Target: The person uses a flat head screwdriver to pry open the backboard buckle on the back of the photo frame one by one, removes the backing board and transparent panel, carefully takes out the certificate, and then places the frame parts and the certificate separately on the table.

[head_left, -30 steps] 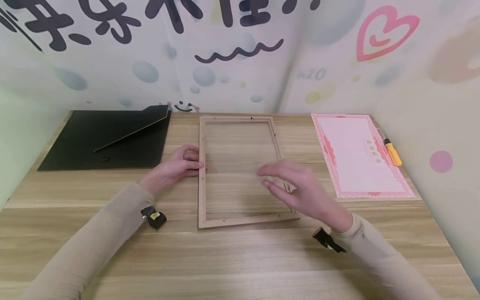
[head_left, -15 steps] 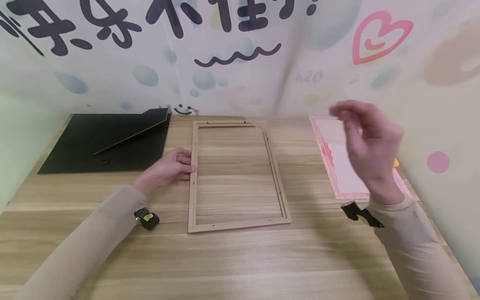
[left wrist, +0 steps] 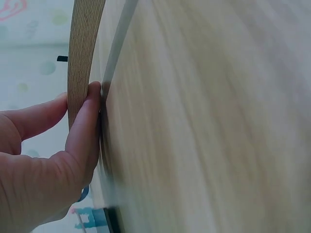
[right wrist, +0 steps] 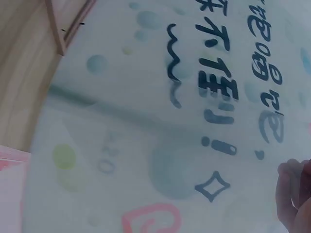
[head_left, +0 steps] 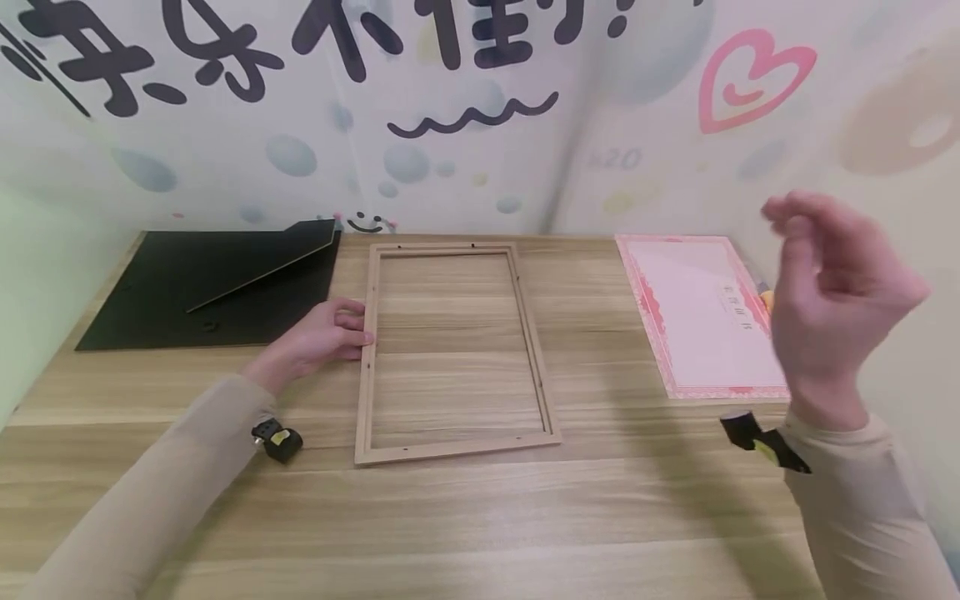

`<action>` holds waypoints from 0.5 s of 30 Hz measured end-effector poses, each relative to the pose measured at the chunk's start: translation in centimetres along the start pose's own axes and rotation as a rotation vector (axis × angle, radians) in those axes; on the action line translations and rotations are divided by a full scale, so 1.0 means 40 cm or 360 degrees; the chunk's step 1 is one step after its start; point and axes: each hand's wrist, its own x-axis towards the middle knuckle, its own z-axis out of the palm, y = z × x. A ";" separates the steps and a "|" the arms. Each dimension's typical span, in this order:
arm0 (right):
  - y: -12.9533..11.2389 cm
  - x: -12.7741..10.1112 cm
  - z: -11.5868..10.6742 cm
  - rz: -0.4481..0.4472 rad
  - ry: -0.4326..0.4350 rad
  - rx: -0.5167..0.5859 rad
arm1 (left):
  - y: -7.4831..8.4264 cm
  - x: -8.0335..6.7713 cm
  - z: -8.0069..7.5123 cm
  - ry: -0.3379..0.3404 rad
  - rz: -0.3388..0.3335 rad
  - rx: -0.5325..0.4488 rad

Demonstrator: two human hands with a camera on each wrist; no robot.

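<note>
On the table lies a bare wooden picture frame (head_left: 536,367), its inside showing only table grain. My left hand (head_left: 322,333) pinches its left side, thumb on top; in the left wrist view the fingers tuck between the frame's edge (left wrist: 83,53) and the table. Up at the right, my right hand (head_left: 840,292) is raised with fingers bent toward the thumb. It pinches a nearly invisible clear sheet (right wrist: 170,150), which shows in the right wrist view as a haze with a straight edge, dulling part of the wall lettering.
A black backing board (head_left: 240,275) with a stand leg lies at the back left. At the right lies a pink-bordered certificate (head_left: 697,333); a bit of yellow handle (head_left: 767,298) shows beside it, mostly behind my hand. A printed wall (head_left: 450,175) closes off the back.
My right hand has risen from over the frame to the upper right, and the haze inside the frame has gone with it. My left hand and the frame have slid a little left.
</note>
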 end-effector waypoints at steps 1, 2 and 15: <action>0.006 -0.020 0.001 -0.0041 -0.0067 -0.0075 | -0.002 0.000 -0.004 0.0007 0.0002 0.0004; 0.013 -0.043 0.000 -0.0070 -0.0150 -0.0169 | -0.003 0.000 -0.007 0.0015 0.0004 0.0016; 0.117 -0.285 -0.109 -0.0072 -0.1570 -0.0599 | -0.003 -0.023 -0.065 0.0143 0.0076 0.0334</action>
